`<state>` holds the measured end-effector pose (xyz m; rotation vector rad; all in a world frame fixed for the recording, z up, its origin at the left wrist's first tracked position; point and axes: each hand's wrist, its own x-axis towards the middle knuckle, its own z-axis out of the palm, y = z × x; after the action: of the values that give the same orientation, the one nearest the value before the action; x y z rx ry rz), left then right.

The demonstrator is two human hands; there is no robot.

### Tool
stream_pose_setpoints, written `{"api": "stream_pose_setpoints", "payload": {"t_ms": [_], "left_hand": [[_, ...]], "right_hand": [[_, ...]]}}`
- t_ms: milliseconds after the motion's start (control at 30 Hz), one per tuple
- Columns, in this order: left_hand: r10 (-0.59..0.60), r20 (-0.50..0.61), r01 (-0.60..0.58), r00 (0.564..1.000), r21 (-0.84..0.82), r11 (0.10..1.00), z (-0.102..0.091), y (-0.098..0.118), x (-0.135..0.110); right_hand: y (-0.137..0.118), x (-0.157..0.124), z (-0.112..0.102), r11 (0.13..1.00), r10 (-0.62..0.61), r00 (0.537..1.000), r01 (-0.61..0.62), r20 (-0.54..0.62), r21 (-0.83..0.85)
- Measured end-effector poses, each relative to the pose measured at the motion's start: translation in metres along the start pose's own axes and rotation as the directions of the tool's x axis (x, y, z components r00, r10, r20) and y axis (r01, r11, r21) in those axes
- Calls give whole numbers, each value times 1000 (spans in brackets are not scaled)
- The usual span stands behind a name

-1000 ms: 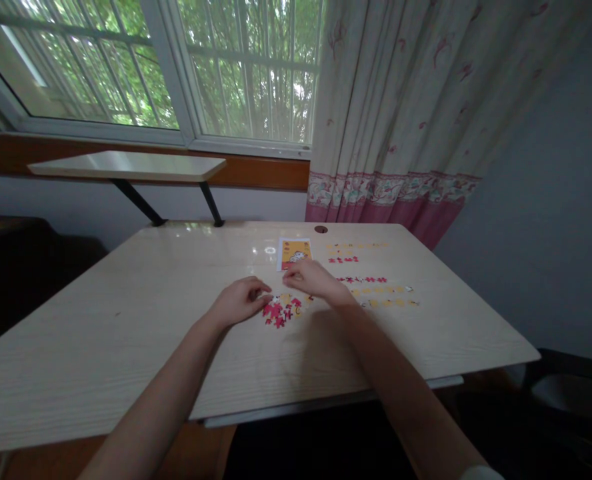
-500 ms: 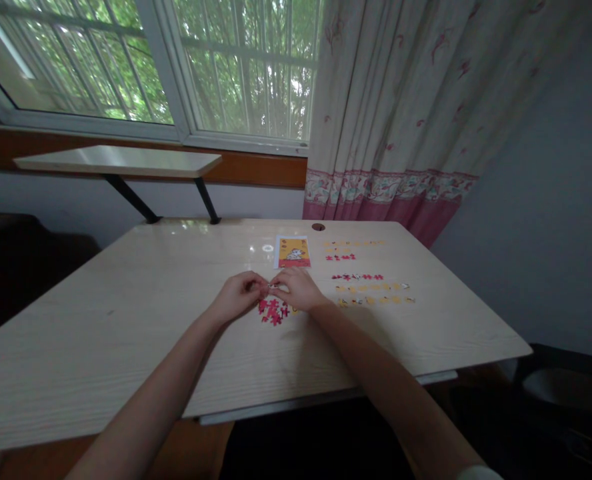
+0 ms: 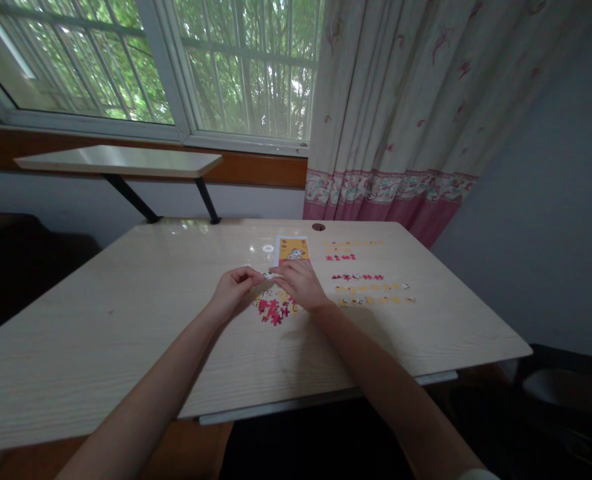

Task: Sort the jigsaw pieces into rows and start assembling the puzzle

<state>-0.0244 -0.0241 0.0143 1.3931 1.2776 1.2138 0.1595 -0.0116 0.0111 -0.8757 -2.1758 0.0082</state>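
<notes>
My left hand and my right hand meet over the middle of the table, each closed in a pinch. Between their fingertips is a small whitish jigsaw puzzle piece; whether it is one piece or two joined, I cannot tell. Just below the hands lies a loose pile of red puzzle pieces, with some yellow ones at its upper edge. Behind my right hand, a picture card shows a white animal on yellow and red; its lower part is covered by the fingers.
Right of my hands, puzzle pieces lie in rows: a red row, yellow rows nearer me, and a short red row farther back. A raised shelf on black legs stands at the table's back left. A round hole sits near the back edge.
Both hands have lifted slightly away from me, toward the card, with the whitish piece between them. More of the pile, including yellow pieces, now shows beneath, and more of the card is covered.
</notes>
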Motion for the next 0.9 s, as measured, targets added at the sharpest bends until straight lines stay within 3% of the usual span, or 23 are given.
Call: {"api": "stream_pose_setpoints", "payload": {"t_ms": [133, 233, 367, 533, 667, 900], "left_hand": [[0, 2, 0, 1000, -32, 999, -1, -2, 3], [14, -36, -14, 999, -26, 1000, -3, -5, 6], [109, -105, -92, 988, 155, 984, -4, -9, 7], [240, 96, -254, 966, 517, 817, -7, -16, 3], [288, 174, -331, 942, 629, 703, -9, -17, 2], [274, 158, -312, 949, 608, 730, -8, -15, 1]], "right_hand": [[1, 1, -5, 1000, -5, 998, 5, -58, 0], [8, 2, -13, 996, 86, 986, -86, -144, 5], [19, 2, -26, 981, 194, 950, -180, -244, 78], [22, 1, -32, 974, 210, 932, -175, -294, 141], [21, 1, -31, 979, 172, 933, -128, -315, 156], [23, 0, -29, 975, 201, 936, -163, -288, 149]]}}
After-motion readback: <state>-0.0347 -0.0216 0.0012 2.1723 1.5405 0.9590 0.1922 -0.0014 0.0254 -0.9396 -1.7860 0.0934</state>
